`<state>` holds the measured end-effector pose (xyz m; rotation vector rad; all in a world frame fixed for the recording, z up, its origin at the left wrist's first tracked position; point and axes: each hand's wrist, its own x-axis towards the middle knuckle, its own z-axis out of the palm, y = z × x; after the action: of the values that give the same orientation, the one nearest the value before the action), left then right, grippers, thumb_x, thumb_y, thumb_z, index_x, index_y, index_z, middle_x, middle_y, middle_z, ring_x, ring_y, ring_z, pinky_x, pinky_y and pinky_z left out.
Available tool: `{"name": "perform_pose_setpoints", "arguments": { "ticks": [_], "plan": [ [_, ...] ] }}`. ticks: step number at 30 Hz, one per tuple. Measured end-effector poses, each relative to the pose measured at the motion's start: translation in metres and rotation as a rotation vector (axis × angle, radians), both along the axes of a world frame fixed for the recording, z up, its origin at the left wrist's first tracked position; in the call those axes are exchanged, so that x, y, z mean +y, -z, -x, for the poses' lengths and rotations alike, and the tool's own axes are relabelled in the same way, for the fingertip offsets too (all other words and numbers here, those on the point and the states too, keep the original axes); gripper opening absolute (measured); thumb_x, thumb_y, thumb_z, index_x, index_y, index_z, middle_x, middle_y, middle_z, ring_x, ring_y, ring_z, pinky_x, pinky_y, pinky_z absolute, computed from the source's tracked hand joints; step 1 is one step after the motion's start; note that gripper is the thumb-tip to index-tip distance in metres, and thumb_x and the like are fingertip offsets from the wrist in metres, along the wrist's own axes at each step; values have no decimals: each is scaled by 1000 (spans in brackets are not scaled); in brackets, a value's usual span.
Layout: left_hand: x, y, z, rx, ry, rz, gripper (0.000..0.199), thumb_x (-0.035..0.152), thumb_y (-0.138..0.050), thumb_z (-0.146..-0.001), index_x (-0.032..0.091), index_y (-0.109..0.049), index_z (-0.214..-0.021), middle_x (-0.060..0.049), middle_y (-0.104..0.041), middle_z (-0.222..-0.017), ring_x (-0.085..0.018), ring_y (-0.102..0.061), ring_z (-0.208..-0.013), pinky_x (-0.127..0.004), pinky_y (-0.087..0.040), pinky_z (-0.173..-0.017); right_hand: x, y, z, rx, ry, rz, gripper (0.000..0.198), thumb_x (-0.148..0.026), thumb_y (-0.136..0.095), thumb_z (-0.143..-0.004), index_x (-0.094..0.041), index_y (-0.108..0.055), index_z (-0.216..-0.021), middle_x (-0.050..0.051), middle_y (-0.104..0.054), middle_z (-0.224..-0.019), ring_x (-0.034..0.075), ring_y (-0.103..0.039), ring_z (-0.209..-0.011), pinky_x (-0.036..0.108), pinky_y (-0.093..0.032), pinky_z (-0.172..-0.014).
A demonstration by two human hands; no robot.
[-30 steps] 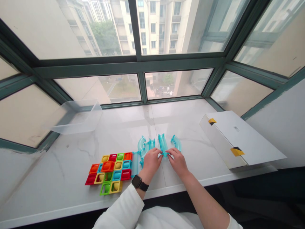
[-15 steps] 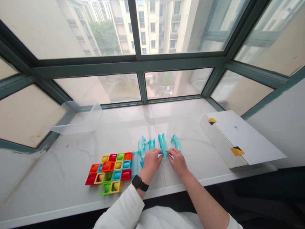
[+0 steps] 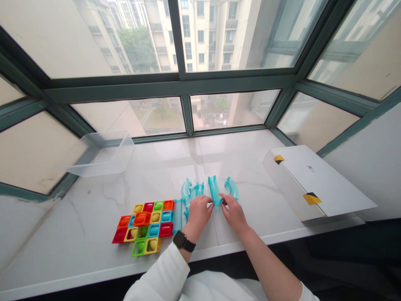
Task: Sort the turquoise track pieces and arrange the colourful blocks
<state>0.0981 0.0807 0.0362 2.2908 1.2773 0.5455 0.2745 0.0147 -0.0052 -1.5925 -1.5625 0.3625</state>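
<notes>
A straight translucent blue track piece (image 3: 214, 189) lies on the white stone sill, its near end between my hands. My left hand (image 3: 199, 210) pinches the near left corner of this piece. At the near right corner, my right hand (image 3: 233, 211) has its thumb and fingers closed on the edge. Just right of it lies a curved blue track piece (image 3: 232, 188). Left of the straight piece, more blue track pieces (image 3: 196, 191) sit close together, partly hidden by my left hand. Another curved piece (image 3: 185, 187) is among them.
Colourful square blocks (image 3: 154, 230) in red, yellow, green, blue and orange stand joined to the left, beside a flat blue piece (image 3: 177, 215). A clear plastic bin (image 3: 109, 167) is at the back left. A white box (image 3: 316, 179) with yellow-black tape stands at the right. Windows (image 3: 234, 109) border the sill.
My right hand's fingers have shifted slightly up along the right edge of the straight track piece. My left hand and the other pieces stay in place.
</notes>
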Motion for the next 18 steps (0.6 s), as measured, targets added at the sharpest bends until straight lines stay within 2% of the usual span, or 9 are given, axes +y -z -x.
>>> {"name": "perform_pose_setpoints", "arguments": {
  "ticks": [18],
  "plan": [
    [0,1,0,27,-2,-32,4,23,-75,-92,23,-77,-95,-6,-79,-99,-30,-70,-98,-44,-46,-87,1,4,-1,2,15,24,43,-13,-50,-96,-24,-63,-135,7,-69,-103,23,-69,-94,40,-60,-88]
  ]
}}
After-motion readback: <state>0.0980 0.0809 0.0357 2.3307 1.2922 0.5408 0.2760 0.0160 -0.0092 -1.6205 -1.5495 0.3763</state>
